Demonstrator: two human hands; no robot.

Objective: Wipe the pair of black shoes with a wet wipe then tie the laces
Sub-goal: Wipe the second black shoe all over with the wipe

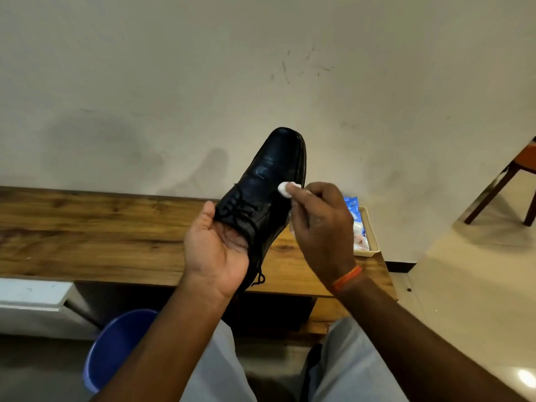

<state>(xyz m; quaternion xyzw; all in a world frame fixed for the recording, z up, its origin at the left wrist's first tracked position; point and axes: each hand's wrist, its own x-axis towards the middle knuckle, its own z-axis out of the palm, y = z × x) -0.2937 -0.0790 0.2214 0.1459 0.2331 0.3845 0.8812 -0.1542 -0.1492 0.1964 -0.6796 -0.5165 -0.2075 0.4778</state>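
Head view is showing the left hand [216, 250] cupping the black shoe [262, 192] from underneath, above the wooden worktop [87, 227]. Right hand [319, 227] is pinching the wet wipe [285, 188] against its glossy, probably slippery side. Laces [240, 211] are hanging loose. Beyond, a plain wall [261, 68] is standing.

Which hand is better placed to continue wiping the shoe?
Right. The right hand already pinches the wet wipe against the black shoe. The left hand is occupied, supporting the shoe from its heel end.
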